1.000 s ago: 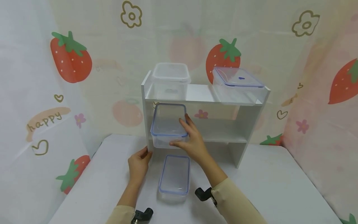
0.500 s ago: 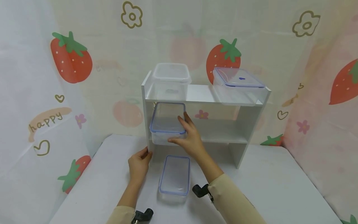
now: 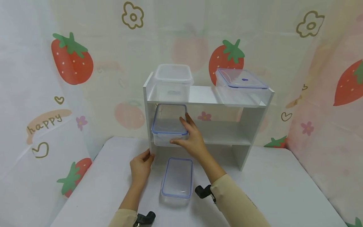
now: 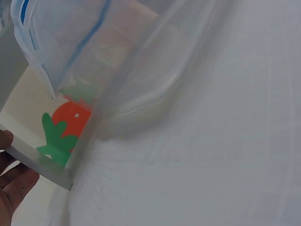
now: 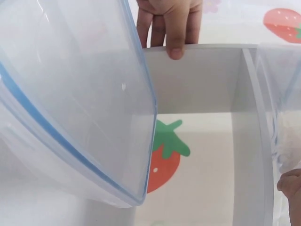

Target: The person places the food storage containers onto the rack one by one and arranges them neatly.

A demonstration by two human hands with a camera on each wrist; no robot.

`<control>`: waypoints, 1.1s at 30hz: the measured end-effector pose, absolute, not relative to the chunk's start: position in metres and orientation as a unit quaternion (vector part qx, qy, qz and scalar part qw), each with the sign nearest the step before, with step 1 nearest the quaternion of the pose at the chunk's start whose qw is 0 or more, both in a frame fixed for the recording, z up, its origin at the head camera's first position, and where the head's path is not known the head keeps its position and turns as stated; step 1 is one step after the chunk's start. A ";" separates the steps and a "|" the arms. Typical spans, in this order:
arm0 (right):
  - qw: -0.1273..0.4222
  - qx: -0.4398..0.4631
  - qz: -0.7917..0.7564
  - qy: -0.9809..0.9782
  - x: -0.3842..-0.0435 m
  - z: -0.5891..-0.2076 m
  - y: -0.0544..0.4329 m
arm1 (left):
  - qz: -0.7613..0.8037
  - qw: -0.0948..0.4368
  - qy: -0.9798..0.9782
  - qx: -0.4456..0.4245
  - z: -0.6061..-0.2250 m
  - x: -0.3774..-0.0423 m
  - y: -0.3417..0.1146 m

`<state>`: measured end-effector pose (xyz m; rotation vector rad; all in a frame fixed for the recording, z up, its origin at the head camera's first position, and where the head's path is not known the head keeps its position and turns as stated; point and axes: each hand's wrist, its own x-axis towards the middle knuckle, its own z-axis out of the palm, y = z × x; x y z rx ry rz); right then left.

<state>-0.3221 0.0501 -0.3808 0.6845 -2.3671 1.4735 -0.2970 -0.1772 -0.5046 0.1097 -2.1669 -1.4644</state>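
Note:
My left hand (image 3: 141, 167) pinches the front edge of the left side panel of a white two-tier shelf (image 3: 238, 134); in the left wrist view its fingers (image 4: 21, 181) lie on both sides of that panel. My right hand (image 3: 194, 140) grips a clear food container (image 3: 170, 121) with a blue-rimmed lid, thumb at the front and fingers along the right side. This container sits at the left end of the middle shelf, close to the side panel. Another blue-rimmed food container (image 3: 177, 178) rests on the table between my forearms, large in the right wrist view.
On the top shelf stand a clear container with a whitish lid (image 3: 173, 82) at left and a wide purple-rimmed container (image 3: 242, 85) at right. The white table (image 3: 283, 189) reaches out on both sides. A strawberry-printed curtain (image 3: 113, 63) hangs behind.
My right hand and the container it grips have moved slightly left and farther back into the middle shelf. The left hand stays on the side panel.

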 end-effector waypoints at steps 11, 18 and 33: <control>0.133 0.236 0.499 -0.823 -0.324 -0.381 0.050 | -0.538 0.264 -0.800 0.036 -0.507 -0.299 -0.177; 0.126 0.242 0.500 -0.822 -0.324 -0.378 0.050 | -0.538 0.265 -0.799 0.036 -0.506 -0.299 -0.178; 0.132 0.228 0.450 -0.853 -0.321 -0.369 0.050 | -0.537 0.262 -0.801 0.036 -0.504 -0.297 -0.177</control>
